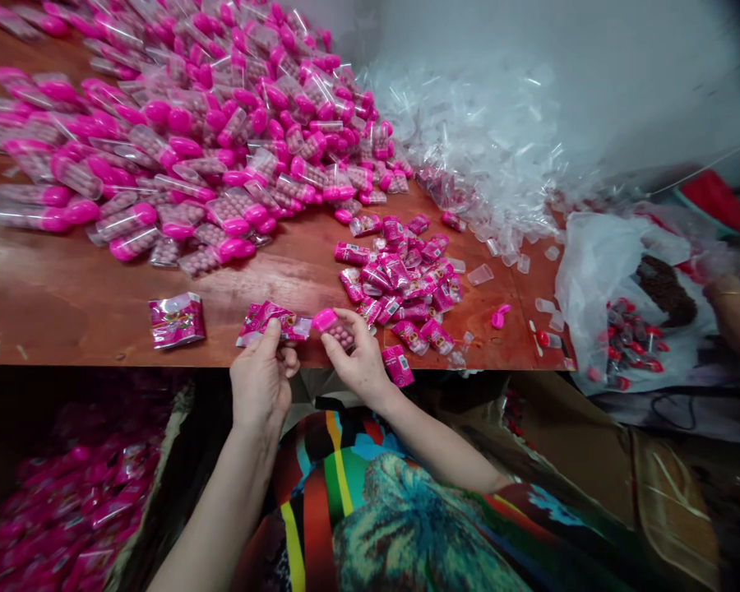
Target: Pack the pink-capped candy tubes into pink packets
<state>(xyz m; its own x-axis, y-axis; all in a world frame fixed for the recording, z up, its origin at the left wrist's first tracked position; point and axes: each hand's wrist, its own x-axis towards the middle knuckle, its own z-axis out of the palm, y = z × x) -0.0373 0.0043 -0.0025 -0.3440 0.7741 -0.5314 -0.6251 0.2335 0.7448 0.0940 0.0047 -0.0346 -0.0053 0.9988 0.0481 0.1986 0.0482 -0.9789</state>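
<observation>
My left hand (262, 370) pinches a flat pink printed wrapper (293, 326) at the table's front edge. Just right of it, my right hand (358, 355) holds a small clear tube of pink beads with a pink cap (325, 320), close to the wrapper's right end. Another pink wrapper, apparently a flat stack (176, 320), lies on the table to the left. Beyond my right hand sits a pile of filled pink packets (400, 267). A big heap of pink-capped bead tubes (185, 148) spreads over the back left.
Clear plastic tubes (487, 131) are heaped at the back of the brown table (86, 284). At right stands a white plastic bag (583, 271) with red-capped pieces; another person's hand (731, 288) is beside it. A box of pink packets (99, 501) is below left.
</observation>
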